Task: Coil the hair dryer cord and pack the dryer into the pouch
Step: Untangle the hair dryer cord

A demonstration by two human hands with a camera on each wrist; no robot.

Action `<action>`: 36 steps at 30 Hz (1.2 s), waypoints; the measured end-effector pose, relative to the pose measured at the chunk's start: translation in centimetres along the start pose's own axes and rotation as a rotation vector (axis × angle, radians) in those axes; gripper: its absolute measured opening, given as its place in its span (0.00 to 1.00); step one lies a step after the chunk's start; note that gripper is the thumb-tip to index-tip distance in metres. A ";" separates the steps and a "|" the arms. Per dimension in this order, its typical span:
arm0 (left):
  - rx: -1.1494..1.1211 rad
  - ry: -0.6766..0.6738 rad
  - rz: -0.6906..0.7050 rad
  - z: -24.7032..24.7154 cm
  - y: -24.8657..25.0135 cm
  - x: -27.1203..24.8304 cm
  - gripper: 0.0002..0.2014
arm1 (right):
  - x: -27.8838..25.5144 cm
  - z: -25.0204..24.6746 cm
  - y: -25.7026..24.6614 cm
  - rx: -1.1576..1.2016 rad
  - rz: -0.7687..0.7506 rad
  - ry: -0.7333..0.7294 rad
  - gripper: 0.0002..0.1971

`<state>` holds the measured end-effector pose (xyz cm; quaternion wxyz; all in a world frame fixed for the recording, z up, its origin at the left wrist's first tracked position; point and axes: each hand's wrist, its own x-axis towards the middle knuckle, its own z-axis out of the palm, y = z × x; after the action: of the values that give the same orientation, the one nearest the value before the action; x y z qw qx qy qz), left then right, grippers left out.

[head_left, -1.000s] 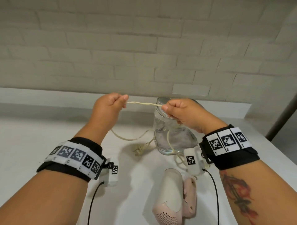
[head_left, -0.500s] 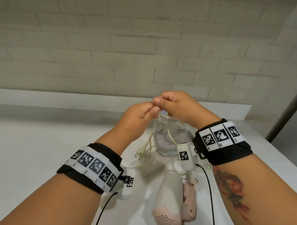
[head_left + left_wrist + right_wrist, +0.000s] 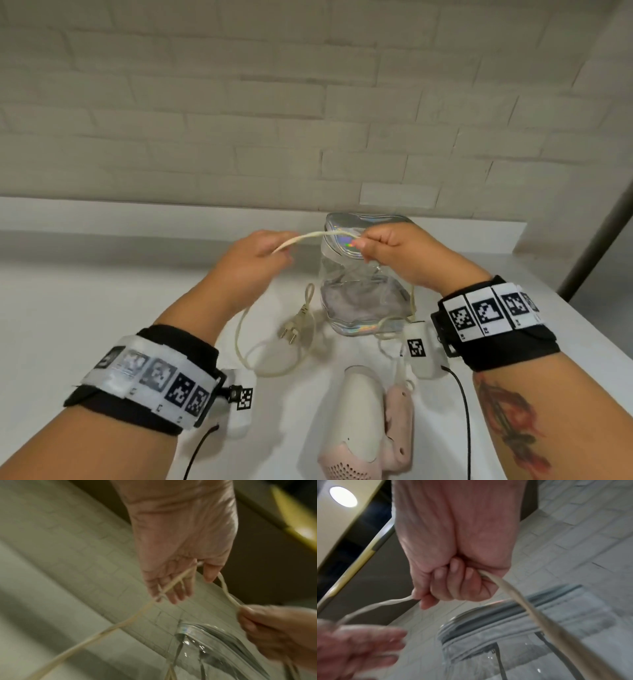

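A cream cord (image 3: 315,235) spans between my two hands above the table. My left hand (image 3: 260,255) holds it loosely; in the left wrist view the cord (image 3: 171,585) crosses the palm and hooks between thumb and fingers (image 3: 178,593). My right hand (image 3: 387,251) is a fist that pinches the cord (image 3: 537,612) in front of the clear pouch (image 3: 363,301). The pouch stands upright with its zipped top (image 3: 513,619) toward the wall. The cream and pink hair dryer (image 3: 359,421) lies near me. The plug (image 3: 295,327) and a slack loop (image 3: 274,363) rest on the table.
The white table (image 3: 85,308) runs back to a raised ledge (image 3: 137,212) under a brick wall. Its right edge (image 3: 589,329) falls away beside a dark pole. Black sensor cables (image 3: 462,411) hang from both wristbands near the dryer.
Half a second ago my hands met above the pouch. They have drawn apart again, the left going left along the cord, and a wider loop lies by the plug.
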<state>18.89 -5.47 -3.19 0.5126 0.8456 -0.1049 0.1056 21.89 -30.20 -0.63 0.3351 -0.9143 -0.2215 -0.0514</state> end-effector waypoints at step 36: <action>0.598 -0.201 0.332 5.2 0.9 0.6 0.11 | -0.2 2.5 -0.9 -0.117 -0.092 -0.177 0.14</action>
<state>19.58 -10.59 -4.59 0.2055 0.9358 -0.2552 0.1298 21.16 -28.06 -2.09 0.2576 -0.9222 -0.2886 0.0013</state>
